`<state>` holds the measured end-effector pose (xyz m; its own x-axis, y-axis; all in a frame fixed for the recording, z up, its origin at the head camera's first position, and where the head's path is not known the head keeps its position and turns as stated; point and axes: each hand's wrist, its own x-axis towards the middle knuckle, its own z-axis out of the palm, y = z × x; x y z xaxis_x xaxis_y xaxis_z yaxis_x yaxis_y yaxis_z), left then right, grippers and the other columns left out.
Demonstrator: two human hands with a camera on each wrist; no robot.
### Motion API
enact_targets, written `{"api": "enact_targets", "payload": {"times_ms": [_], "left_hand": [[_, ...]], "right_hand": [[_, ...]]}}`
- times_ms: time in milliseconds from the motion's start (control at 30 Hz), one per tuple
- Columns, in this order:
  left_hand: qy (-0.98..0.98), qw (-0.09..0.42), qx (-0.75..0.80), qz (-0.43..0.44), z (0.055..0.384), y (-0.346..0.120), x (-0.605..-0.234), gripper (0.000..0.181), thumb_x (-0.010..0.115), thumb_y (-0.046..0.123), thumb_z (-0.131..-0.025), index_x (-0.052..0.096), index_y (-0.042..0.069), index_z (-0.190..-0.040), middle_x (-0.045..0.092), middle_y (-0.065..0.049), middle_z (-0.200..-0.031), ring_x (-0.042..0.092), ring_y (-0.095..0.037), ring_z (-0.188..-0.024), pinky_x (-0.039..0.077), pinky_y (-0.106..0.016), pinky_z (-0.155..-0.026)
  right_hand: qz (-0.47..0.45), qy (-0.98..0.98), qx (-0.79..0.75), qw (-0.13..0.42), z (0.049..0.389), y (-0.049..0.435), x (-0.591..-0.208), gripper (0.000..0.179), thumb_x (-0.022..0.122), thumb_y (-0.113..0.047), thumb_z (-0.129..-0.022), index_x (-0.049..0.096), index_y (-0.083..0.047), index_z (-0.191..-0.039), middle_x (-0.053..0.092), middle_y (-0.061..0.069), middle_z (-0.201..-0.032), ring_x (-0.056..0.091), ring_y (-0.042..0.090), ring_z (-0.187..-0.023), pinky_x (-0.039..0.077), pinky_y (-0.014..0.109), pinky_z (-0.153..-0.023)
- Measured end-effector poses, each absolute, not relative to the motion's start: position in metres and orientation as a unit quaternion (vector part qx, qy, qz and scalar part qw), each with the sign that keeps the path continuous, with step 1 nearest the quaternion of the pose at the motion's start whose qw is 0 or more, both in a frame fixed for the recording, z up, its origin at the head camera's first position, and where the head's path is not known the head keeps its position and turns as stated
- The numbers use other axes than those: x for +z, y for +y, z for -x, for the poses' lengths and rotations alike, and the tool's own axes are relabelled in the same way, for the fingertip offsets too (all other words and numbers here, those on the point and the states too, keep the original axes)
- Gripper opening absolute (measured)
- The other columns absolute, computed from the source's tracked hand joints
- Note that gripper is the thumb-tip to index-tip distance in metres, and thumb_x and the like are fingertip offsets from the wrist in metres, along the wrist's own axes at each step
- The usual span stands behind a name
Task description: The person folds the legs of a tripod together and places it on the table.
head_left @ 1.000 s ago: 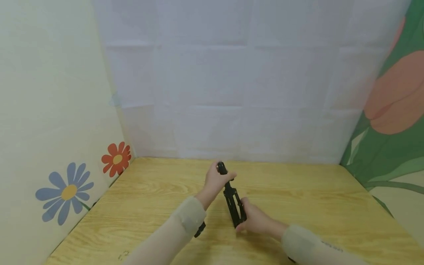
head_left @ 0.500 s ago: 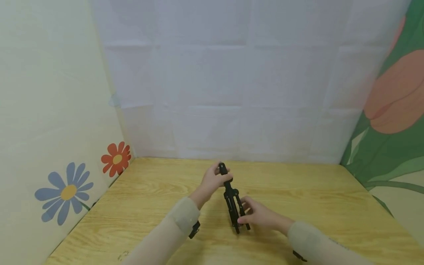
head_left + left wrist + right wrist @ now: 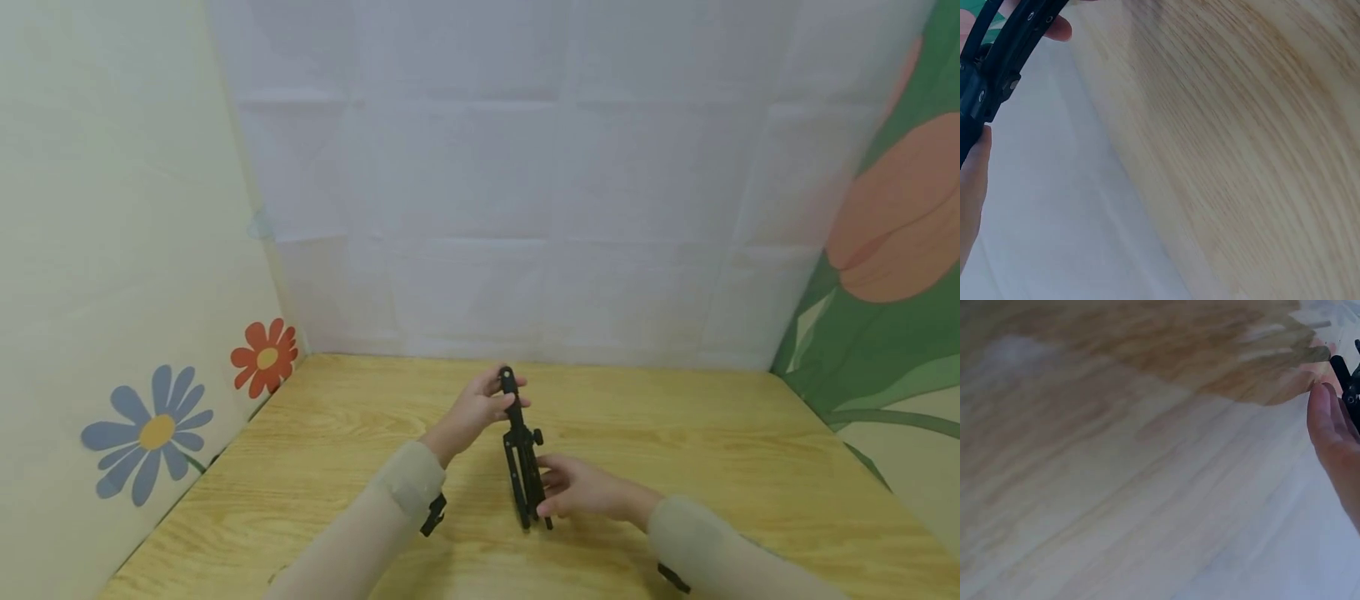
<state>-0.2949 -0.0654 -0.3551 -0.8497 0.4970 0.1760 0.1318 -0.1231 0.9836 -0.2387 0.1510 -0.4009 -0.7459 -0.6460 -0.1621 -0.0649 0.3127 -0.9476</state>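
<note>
A small black tripod (image 3: 513,417) with its legs folded close together is held tilted over the table in the head view. My left hand (image 3: 474,414) grips its upper end, thumb across the near side. Lower down, my right hand (image 3: 588,492) has its thumb and curved fingers at the legs on their right side. A small knob (image 3: 537,437) sticks out beside the leg joint. The left wrist view shows the tripod's leg joint (image 3: 985,87) at the upper left. In the right wrist view, only part of the tripod (image 3: 1350,394) shows by the fingers.
The wood-grain table (image 3: 675,433) spreads around both hands. A white creased sheet (image 3: 480,208) hangs behind it. On the left stands a pale panel with blue (image 3: 142,433) and red flowers (image 3: 264,358); on the right, a green panel with a pink tulip (image 3: 900,217).
The tripod has turned about its length, so its legs and knob face differently. My right hand loosened from the legs, then moved slightly left against them. My left hand kept hold of the top.
</note>
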Motion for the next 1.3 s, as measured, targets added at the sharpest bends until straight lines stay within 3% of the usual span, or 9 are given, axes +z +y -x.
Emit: {"api": "enact_targets", "payload": {"times_ms": [367, 800, 1133, 1300], "left_hand": [[0.638, 0.146, 0.700, -0.286, 0.299, -0.076, -0.359, 0.063, 0.038, -0.001, -0.102, 0.001, -0.003, -0.153, 0.033, -0.029, -0.148, 0.047, -0.041, -0.127, 0.036, -0.053, -0.105], [0.638, 0.161, 0.694, -0.292, 0.304, -0.083, -0.363, 0.065, 0.038, -0.001, -0.100, 0.001, -0.002, -0.154, 0.033, -0.029, -0.148, 0.048, -0.040, -0.126, 0.031, -0.056, -0.107], [0.641, 0.162, 0.694, -0.286, 0.303, -0.088, -0.363, 0.066, 0.037, -0.004, -0.099, 0.001, -0.001, -0.154, 0.034, -0.030, -0.147, 0.048, -0.040, -0.127, 0.032, -0.055, -0.107], [0.647, 0.162, 0.690, -0.282, 0.301, -0.091, -0.363, 0.065, 0.037, -0.005, -0.099, 0.002, -0.002, -0.154, 0.030, -0.031, -0.149, 0.046, -0.041, -0.128, 0.033, -0.054, -0.108]], "right_hand": [[0.258, 0.760, -0.537, 0.261, 0.241, 0.143, -0.407, 0.089, 0.076, 0.003, -0.080, 0.017, 0.012, -0.147, 0.061, 0.015, -0.116, 0.060, 0.036, -0.110, 0.048, 0.046, -0.095], [0.275, 0.791, -0.496, 0.231, 0.243, 0.141, -0.408, 0.088, 0.079, 0.001, -0.077, 0.023, 0.011, -0.144, 0.063, 0.014, -0.115, 0.059, 0.028, -0.105, 0.046, 0.047, -0.095], [0.284, 0.831, -0.449, 0.163, 0.239, 0.131, -0.410, 0.081, 0.082, 0.000, -0.072, 0.036, 0.011, -0.137, 0.066, 0.017, -0.109, 0.061, 0.024, -0.095, 0.049, 0.044, -0.089], [0.281, 0.836, -0.442, 0.165, 0.240, 0.132, -0.411, 0.085, 0.082, -0.003, -0.072, 0.033, 0.011, -0.140, 0.067, 0.013, -0.107, 0.061, 0.023, -0.095, 0.049, 0.042, -0.089]]}}
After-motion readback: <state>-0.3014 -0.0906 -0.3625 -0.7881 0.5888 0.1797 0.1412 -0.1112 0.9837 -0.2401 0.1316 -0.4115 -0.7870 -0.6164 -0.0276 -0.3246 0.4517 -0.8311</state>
